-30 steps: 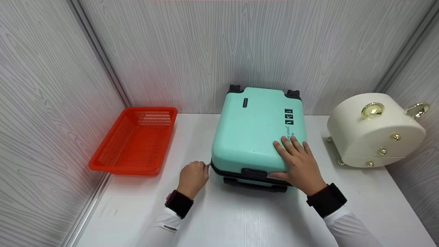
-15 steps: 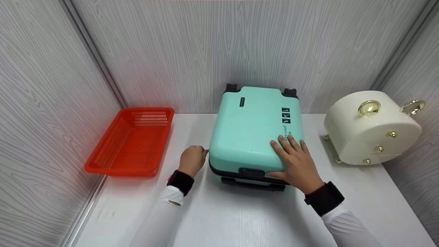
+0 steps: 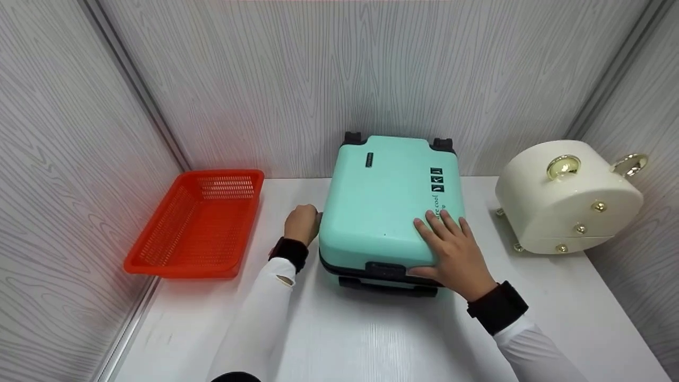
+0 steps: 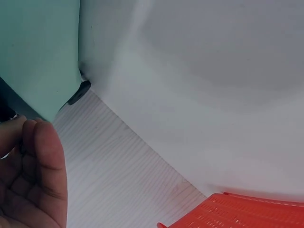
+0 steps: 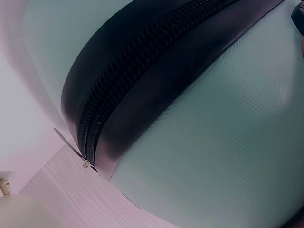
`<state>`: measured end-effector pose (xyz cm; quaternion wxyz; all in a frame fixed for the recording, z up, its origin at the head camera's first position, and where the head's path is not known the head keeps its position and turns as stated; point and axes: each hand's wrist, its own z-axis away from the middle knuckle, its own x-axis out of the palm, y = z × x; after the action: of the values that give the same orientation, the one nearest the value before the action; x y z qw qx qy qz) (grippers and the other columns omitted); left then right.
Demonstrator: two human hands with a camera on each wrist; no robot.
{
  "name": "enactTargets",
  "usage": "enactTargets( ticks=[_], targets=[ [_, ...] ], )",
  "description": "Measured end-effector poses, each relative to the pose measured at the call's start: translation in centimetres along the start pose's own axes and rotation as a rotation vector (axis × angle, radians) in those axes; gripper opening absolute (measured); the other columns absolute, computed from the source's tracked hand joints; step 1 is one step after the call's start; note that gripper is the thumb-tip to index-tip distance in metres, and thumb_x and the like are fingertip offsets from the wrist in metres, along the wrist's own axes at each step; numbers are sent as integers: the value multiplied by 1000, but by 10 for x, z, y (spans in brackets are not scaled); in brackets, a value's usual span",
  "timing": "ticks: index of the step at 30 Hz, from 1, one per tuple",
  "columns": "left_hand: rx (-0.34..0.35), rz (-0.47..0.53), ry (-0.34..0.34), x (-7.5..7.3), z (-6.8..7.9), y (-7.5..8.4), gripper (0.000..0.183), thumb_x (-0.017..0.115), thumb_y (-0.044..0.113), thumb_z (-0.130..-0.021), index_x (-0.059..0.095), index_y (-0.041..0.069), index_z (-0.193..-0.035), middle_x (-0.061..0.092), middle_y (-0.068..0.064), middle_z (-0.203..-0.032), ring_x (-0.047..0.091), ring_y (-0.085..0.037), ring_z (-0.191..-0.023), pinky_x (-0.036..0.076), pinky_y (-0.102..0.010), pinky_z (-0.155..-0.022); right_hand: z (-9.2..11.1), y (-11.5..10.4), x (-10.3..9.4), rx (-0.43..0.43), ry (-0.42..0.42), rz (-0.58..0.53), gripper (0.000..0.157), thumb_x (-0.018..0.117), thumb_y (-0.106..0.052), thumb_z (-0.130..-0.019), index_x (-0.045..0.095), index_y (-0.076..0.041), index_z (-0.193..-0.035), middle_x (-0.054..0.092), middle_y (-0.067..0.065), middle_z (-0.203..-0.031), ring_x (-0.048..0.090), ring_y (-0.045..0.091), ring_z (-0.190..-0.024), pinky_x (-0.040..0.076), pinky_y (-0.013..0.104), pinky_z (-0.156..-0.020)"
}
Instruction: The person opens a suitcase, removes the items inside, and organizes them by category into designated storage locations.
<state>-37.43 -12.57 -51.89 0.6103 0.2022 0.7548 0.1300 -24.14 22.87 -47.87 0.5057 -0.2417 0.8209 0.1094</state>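
Observation:
A mint-green suitcase (image 3: 392, 201) lies flat, its wheels towards the back wall and its black handle (image 3: 387, 287) towards me. At its left side, my left hand (image 3: 302, 225) pinches a zipper pull, mostly hidden by the fingers. In the left wrist view, thumb and curled fingers (image 4: 50, 147) meet beside the dark zipper band, with a glint of metal at the tips. My right hand (image 3: 455, 254) rests spread on the lid's near right corner, thumb at the front edge. The right wrist view shows the black zipper (image 5: 133, 66) and another metal zipper pull (image 5: 70, 145).
A red plastic basket (image 3: 133, 260) stands to the left of the suitcase. On the right is a cream rounded case (image 3: 562, 201) with gold knobs and small feet. Grey wood-patterned walls (image 3: 297, 79) enclose the white table (image 3: 350, 339) at the back and sides.
My left hand has moved back along the suitcase's left side, away from the near corner, pinching the zipper pull. The right hand stays on the lid. The whole view has shifted slightly.

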Motion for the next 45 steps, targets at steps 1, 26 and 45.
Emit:
enactTargets(
  ticks=[1,26,45],
  targets=[
    [0,7,4,0,-1,0,46,66,14,-104,57,11,-59,73,-12,-71,56,-19,-64,53,-41,-64,0,0,0,-2,3,0,113,96,-64,-69,54,-13,-161,53,21,-164,45,48,-155,36,75,-121],
    [-40,676,-426,-54,20,34,73,49,53,-113,43,0,-163,56,-22,-157,59,-35,-141,53,-53,-114,34,-2,0,492,122,-505,93,76,-38,-103,25,2,-170,23,34,-174,27,53,-161,32,71,-125],
    [-58,760,-373,-50,57,45,75,52,47,-111,31,6,-170,52,-21,-161,55,-35,-143,44,-58,-121,52,-30,7,659,189,-817,86,62,-25,-112,7,2,-172,26,26,-176,27,38,-164,29,59,-130]
  ],
)
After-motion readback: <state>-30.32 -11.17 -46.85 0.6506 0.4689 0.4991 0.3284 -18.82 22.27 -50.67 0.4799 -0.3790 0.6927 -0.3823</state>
